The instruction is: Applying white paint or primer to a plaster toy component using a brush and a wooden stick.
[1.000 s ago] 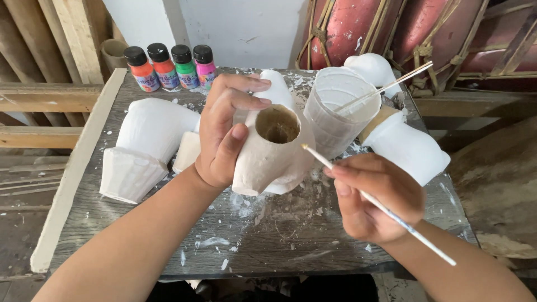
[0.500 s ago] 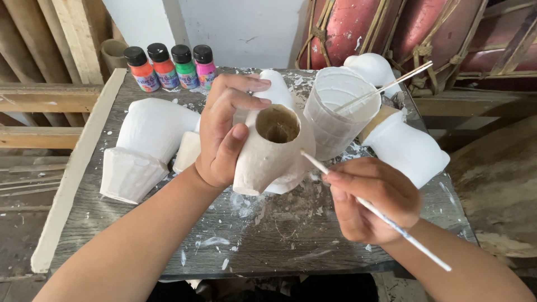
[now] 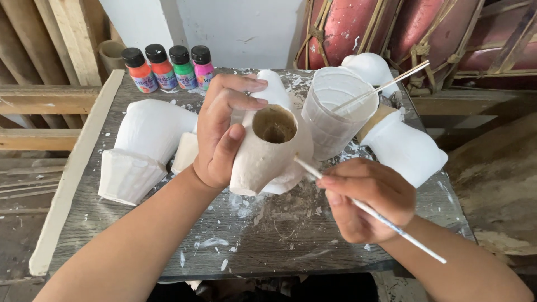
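Four small paint bottles stand in a row at about eleven o'clock on the grey table [image 3: 140,246], against its far edge. Each has a black cap and a light label band around the middle. From nine towards three along the row: an orange bottle [image 3: 137,71], a red-orange bottle [image 3: 160,67], a green bottle [image 3: 183,68] and a pink bottle [image 3: 203,67]. They stand upright, shoulder to shoulder, nearly touching.

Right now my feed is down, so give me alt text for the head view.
The left hand grips a white-coated papier-mache vessel with a brown open mouth, while the right hand holds a thin paintbrush with its tip against the vessel's side. Around them on the paint-spattered table sit more white pieces, a plastic cup and four small paint bottles.
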